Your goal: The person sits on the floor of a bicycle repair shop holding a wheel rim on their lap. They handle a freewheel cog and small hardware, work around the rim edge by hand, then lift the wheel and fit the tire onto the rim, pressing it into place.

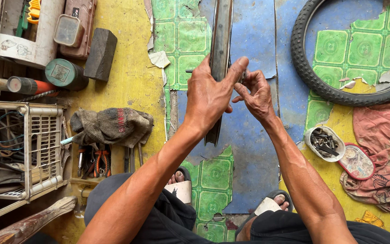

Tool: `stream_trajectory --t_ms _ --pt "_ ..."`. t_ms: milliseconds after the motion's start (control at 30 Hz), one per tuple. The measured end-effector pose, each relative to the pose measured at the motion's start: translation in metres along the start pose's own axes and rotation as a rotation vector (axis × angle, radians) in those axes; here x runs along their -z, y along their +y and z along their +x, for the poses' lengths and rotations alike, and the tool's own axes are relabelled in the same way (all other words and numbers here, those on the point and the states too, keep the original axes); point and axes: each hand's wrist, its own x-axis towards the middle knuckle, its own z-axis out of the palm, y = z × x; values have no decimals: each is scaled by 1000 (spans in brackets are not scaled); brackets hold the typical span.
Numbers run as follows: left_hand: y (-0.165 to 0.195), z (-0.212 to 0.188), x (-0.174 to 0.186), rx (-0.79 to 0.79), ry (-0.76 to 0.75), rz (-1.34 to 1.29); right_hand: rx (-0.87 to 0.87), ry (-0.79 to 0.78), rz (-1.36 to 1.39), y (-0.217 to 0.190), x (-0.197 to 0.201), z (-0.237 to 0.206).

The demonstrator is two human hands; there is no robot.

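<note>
While the rim [220, 40] was held up over the floor [253, 149], it was gripped near its middle by the left hand [208, 97], closed around it. Something small, maybe a nut, was pinched at its side by the right hand [256, 95], but that part was hard to see. The rim looked stiff, hard and smooth, best held by its edges. Its long side ran away from the person, toward the tire [305, 68].

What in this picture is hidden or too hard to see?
- Small part at the right hand, head view: covered by its fingers.
- Metal rim: cut off by the top edge; left hand covers its middle.
- Bits in the small bowl: too small.
</note>
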Motion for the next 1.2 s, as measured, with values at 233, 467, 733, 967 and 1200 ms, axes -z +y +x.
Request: stream_trajectory --t_ms 233,467,733,967,1200 --pt "-17 11 17 -311 150 467 27 -77 -18 -3 11 -7" --pt "-30 35 -1 -369 14 226 10 -87 -112 -16 11 -8" --pt "-36 19 -5 -314 -87 223 13 -151 -200 -18 20 -8" --pt "-36 15 -9 -404 -52 166 16 -167 -151 -11 25 -8" --pt "-34 13 -11 -364 -63 138 106 -161 -252 7 32 -7"
